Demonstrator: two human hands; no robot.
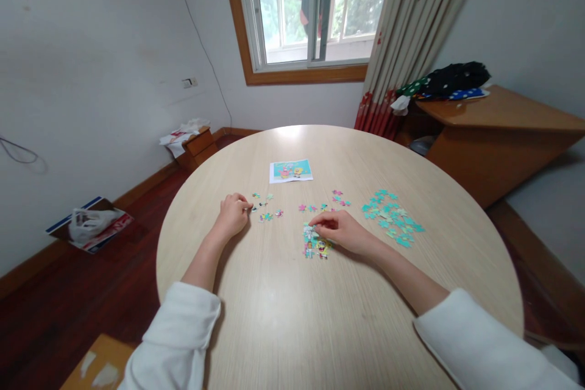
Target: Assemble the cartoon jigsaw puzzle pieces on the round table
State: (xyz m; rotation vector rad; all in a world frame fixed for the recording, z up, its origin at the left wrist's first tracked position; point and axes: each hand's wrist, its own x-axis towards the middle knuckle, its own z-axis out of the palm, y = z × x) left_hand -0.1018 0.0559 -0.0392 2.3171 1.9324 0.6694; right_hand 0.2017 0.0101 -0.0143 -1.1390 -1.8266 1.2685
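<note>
Counter (283, 329) is pale beige, fine wood grain. Joined puzzle (322, 247): teal ground, yellow figure, white and pink bits. Big loose-piece spread (393, 216): teal, some paler green. Picture sheet (292, 170): teal, pink and yellow figures, white edge. Sleeves (176, 329) plain white. Curtain (406, 18) cream, red floral. Window frame (306, 77) orange-brown outside, silver-grey inside. Floor (27, 317) dark reddish-brown. Walls (114, 42) off-white.

A: Left?
B: My left hand (234, 214): knuckles up, fingers curled, tips aimed to my right. Closure: can't tell.
A: Right?
B: My right hand (339, 229): back up, pointing left, thumb and fingers drawn close. Tips too small to confirm contact.
A: Arms?
B: Left forearm (208, 262) runs steeply forward, right forearm (409, 277) slants inward. Both bare, hands apart.
</note>
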